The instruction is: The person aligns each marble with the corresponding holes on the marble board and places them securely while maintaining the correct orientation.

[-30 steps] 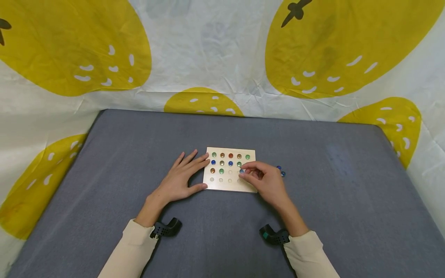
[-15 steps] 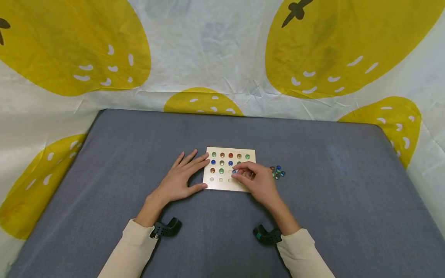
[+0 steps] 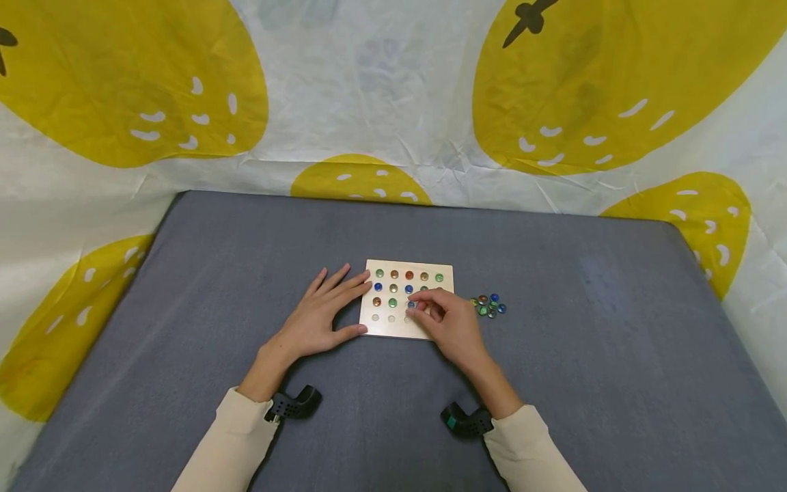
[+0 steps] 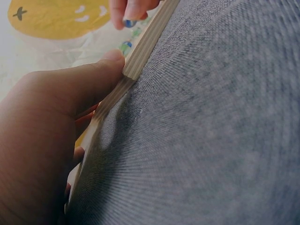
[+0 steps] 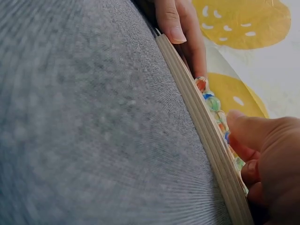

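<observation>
"Blue marble (image 3: 411,305)! Who has it?"

"The right hand (image 3: 449,324). It pinches it with thumb and finger, at the third row of the board (image 3: 384,328), counting from the far side. I can't tell if it touches down."

"And the left hand (image 3: 316,324)?"

"Its fingers are spread wide. Thumb and fingertips touch the board's left side."

"Where are the other marbles (image 3: 393,302)?"

"Lots sit in the board, red, green, blue and gold. More lie in a bunch (image 3: 482,310) on the grey table (image 3: 375,424), just beside the right hand."
</observation>
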`<move>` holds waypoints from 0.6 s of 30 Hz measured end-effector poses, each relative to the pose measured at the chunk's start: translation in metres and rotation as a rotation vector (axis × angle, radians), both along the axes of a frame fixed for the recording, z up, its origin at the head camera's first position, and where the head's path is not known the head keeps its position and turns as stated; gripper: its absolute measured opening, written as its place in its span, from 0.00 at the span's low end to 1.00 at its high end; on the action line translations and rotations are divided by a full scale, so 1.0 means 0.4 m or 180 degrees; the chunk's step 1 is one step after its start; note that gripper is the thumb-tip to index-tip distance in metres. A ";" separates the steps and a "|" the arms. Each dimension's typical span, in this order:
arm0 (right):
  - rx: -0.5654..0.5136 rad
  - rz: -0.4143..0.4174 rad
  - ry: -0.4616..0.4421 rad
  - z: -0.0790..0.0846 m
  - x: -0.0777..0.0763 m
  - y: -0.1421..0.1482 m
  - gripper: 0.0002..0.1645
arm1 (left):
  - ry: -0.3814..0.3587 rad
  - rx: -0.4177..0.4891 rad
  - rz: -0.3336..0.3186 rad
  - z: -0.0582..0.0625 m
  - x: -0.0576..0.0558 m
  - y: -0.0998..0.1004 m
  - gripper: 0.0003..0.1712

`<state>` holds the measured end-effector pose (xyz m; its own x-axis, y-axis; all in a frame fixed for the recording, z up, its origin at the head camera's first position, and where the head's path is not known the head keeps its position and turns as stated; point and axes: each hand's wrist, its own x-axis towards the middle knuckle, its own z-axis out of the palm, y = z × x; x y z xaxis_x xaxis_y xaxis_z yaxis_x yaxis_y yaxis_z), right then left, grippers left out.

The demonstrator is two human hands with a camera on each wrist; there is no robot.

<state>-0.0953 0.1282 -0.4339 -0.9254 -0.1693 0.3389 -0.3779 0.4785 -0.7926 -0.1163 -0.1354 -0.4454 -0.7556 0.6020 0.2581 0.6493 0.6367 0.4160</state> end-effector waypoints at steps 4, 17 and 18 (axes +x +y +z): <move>0.0077 -0.0034 0.0092 -0.005 -0.001 0.000 0.09 | -0.0001 0.0009 -0.0015 0.003 0.000 -0.001 0.41; 0.0291 -0.0128 0.0155 -0.002 0.000 -0.004 0.09 | 0.0000 0.0001 -0.0004 0.001 0.000 -0.001 0.42; 0.0300 -0.0134 0.0156 -0.002 0.001 -0.003 0.10 | 0.0004 0.0003 -0.0004 0.001 0.000 0.000 0.42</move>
